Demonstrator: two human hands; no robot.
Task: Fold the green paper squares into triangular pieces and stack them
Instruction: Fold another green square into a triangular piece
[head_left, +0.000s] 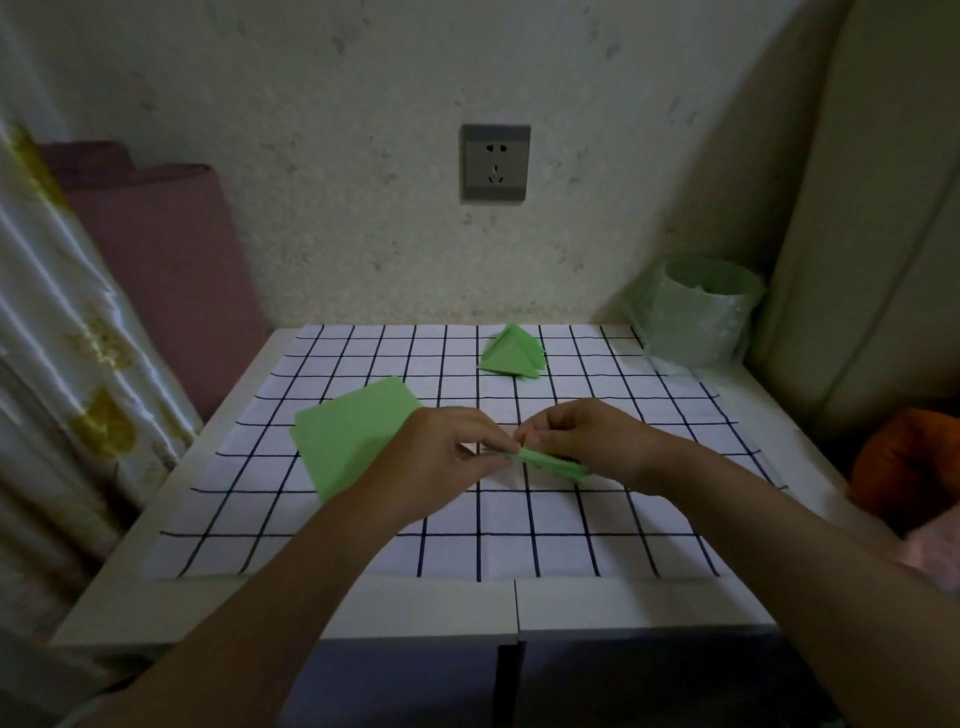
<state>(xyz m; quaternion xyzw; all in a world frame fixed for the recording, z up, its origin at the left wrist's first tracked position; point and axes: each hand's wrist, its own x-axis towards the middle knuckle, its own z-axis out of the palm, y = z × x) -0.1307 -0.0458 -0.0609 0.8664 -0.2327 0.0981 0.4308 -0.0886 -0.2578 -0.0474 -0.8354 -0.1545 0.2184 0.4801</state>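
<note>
— Where was the paper?
— A folded green piece (551, 462) sat just above the checked cloth (571, 540), between both hands. The left hand (441, 449) pinched its near end, and the right hand (587, 441) curled narrow fingers (535, 428) along it. The unfolded squares (353, 431) lay just left, the finished triangles (511, 353) well behind.
— How would it handle?
— It looked light, thin and quick to crease. It was probably best held by corners and edges, with the fold pressed flat on the surface (415, 608).
</note>
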